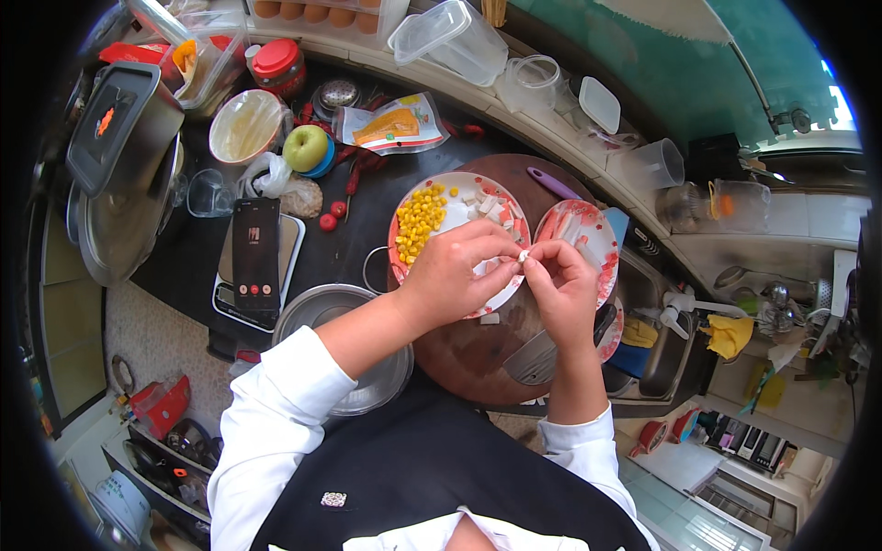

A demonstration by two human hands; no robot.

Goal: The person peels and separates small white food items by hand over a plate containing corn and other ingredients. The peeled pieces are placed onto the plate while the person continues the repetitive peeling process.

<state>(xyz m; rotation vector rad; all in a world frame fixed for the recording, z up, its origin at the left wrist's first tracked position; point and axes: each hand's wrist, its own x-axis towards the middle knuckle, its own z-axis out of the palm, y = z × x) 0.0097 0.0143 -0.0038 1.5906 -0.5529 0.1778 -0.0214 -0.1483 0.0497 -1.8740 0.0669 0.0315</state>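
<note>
The fingertips of my left hand (451, 268) and my right hand (568, 286) meet on a small white piece of food (524, 255), pinched between them. Under my hands is a round plate (455, 219) with a red floral rim. Yellow corn kernels (418, 219) lie on its left side, cut pieces of crab stick (495, 209) on its right. A smaller floral plate (605, 234) beside my right hand bears crab sticks (566, 226). Both plates stand on a round wooden cutting board (455, 365). A cleaver (530, 359) lies flat there, partly behind my right forearm.
A purple-handled tool (553, 183) rests at the board's far edge. Left of it are a steel bowl (324, 303), a kitchen scale (293, 255) with a phone (255, 251) on it, a green apple (308, 148) and a food packet (393, 124). The sink (668, 365) is right.
</note>
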